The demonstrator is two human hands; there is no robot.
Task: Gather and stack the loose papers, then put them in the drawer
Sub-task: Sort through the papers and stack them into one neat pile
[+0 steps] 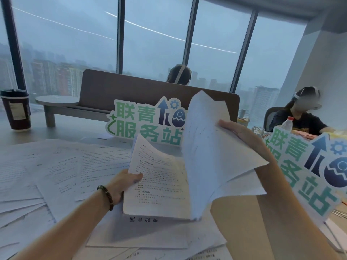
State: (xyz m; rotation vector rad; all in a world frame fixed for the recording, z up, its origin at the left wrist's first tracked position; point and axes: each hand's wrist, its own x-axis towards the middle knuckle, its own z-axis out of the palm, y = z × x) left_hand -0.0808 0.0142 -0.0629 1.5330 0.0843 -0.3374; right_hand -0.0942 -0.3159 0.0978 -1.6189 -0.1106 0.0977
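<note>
My left hand [122, 186] pinches a printed bundle [157, 184] by its edge; right hand [238, 132] holds a curling sheaf [210, 156] above the worktop [56, 126]. Paper is light, floppy, slippery: I'd grip edges firmly. Loose sheets [56, 166] lie scattered below.

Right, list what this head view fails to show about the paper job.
- Drawer: nowhere in the head view.
- Right hand: fingers hidden behind the lifted white sheets it holds.
- Printed text on the white stack in the left hand: too small and blurred.
- Loose table sheets: cut off at left edge.
</note>
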